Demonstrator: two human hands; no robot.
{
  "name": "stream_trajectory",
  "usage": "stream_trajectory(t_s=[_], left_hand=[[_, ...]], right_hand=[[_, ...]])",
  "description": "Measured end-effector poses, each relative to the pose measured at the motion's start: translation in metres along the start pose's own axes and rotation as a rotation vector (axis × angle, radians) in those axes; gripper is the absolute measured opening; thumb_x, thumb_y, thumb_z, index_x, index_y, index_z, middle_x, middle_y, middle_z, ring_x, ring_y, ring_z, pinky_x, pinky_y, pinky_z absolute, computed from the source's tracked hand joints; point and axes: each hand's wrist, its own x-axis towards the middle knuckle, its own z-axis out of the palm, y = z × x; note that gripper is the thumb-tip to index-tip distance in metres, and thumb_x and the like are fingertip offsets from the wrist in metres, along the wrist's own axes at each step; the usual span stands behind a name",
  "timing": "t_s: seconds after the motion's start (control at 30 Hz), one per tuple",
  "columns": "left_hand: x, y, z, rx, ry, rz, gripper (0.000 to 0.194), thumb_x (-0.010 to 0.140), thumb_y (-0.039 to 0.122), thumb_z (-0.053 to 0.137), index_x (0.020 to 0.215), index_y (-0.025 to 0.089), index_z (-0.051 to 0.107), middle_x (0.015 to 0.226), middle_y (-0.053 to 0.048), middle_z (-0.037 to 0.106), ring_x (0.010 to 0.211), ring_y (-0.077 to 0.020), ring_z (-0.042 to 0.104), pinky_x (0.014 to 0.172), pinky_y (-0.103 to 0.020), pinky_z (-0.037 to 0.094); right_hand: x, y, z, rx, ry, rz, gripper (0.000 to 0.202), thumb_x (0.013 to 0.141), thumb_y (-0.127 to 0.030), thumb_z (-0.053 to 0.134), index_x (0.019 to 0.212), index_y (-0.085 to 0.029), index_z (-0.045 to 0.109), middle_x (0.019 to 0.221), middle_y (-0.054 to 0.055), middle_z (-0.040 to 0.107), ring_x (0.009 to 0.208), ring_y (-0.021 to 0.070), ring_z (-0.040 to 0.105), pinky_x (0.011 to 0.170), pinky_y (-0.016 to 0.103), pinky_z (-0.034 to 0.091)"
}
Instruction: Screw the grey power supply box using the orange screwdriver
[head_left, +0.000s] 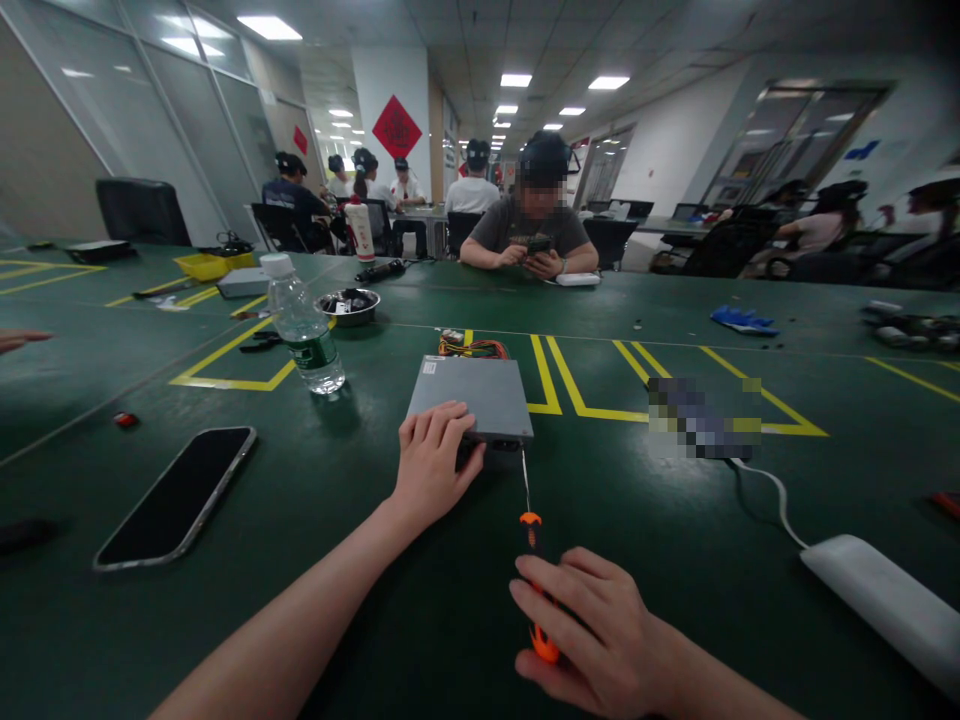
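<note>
A grey metal box (474, 392) with a bundle of coloured wires (474, 346) at its far side lies on the green table (337, 630). My left hand (436, 460) grips the box's near left edge, fingers on top and thumb at the near side. In my right hand (592, 630) is an orange and black screwdriver (531, 530), held by its handle. Its shaft points away from me, and the tip meets the near side of the box close to the right corner. Whether the tip sits in a screw is too small to tell.
Left of the box stand a water bottle (306, 335) and a metal bowl (349, 306); a phone (176, 497) lies nearer. At right are a blurred-out device (697, 418), its cable and a white power bank (877, 590). A person (529, 225) sits opposite.
</note>
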Motion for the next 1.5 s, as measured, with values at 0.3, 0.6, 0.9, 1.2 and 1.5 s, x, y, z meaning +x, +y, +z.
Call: stream_trajectory(t_s=[0.3, 0.6, 0.9, 1.2, 1.5], left_hand=[[0.0, 0.0, 0.001, -0.003, 0.009, 0.003, 0.024, 0.081, 0.03, 0.052, 0.103, 0.023, 0.05, 0.114, -0.007, 0.058, 0.109, -0.0228, 0.049, 0.088, -0.041, 0.03], [0.0, -0.001, 0.0, 0.007, 0.005, 0.006, 0.024, 0.081, 0.031, 0.052, 0.103, 0.023, 0.05, 0.113, -0.007, 0.058, 0.108, -0.0228, 0.05, 0.088, -0.041, 0.03], [0.0, 0.0, 0.0, 0.002, -0.003, 0.002, 0.024, 0.081, 0.03, 0.052, 0.103, 0.022, 0.05, 0.114, -0.007, 0.058, 0.109, -0.0223, 0.049, 0.089, -0.04, 0.029], [-0.001, -0.001, 0.001, 0.01, 0.008, 0.01, 0.024, 0.08, 0.03, 0.053, 0.103, 0.022, 0.049, 0.113, -0.006, 0.058, 0.109, -0.0218, 0.049, 0.089, -0.04, 0.029], [0.0, -0.001, 0.001, 0.008, 0.014, 0.009, 0.024, 0.081, 0.031, 0.052, 0.103, 0.022, 0.049, 0.113, -0.006, 0.058, 0.109, -0.0223, 0.049, 0.088, -0.04, 0.03]], right_hand=[[-0.001, 0.0, 0.003, -0.01, -0.022, 0.01, 0.027, 0.083, -0.032, 0.048, 0.1, -0.012, 0.057, 0.094, 0.014, 0.065, 0.073, 0.0171, 0.064, 0.068, 0.032, 0.05], [-0.003, 0.0, 0.004, 0.015, 0.048, 0.021, 0.028, 0.085, -0.037, 0.053, 0.092, -0.011, 0.054, 0.093, 0.016, 0.067, 0.073, 0.0151, 0.063, 0.067, 0.028, 0.051], [-0.001, -0.005, 0.006, -0.015, 0.003, -0.003, 0.015, 0.083, -0.025, 0.055, 0.086, -0.012, 0.06, 0.09, 0.014, 0.066, 0.061, 0.0119, 0.06, 0.059, 0.026, 0.048], [-0.004, -0.005, 0.006, -0.02, -0.04, 0.024, 0.018, 0.084, -0.026, 0.054, 0.097, -0.014, 0.059, 0.092, 0.012, 0.066, 0.066, 0.0134, 0.062, 0.064, 0.028, 0.049], [-0.005, -0.005, 0.007, 0.016, 0.028, 0.03, 0.018, 0.083, -0.028, 0.056, 0.09, -0.011, 0.055, 0.094, 0.014, 0.066, 0.075, 0.0143, 0.063, 0.068, 0.028, 0.05]])
